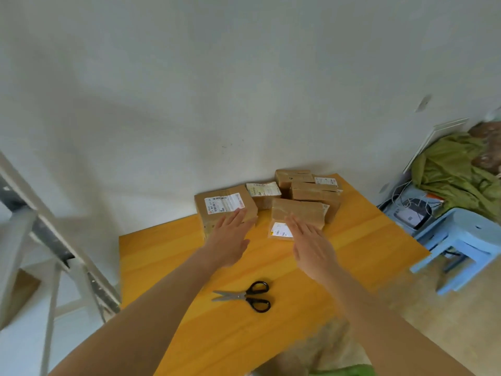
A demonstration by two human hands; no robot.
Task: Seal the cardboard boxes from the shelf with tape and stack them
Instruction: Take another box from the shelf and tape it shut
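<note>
Several taped cardboard boxes crowd the far end of the yellow table (pixel 173 256). A larger box (pixel 225 207) with a white label sits at the left. A box (pixel 298 213) with a label on its front side sits right of it, and more boxes (pixel 314 191) are piled behind. My left hand (pixel 230 240) stretches flat toward the larger box, fingertips at its near top edge. My right hand (pixel 309 245) reaches flat toward the labelled box, fingertips over its front. Neither hand holds anything. No tape roll is visible.
Black-handled scissors (pixel 244 295) lie on the table between my forearms. A metal shelf frame (pixel 40 240) stands at the left. A blue plastic stool (pixel 461 245) and a pile of green cloth (pixel 458 172) sit to the right of the table.
</note>
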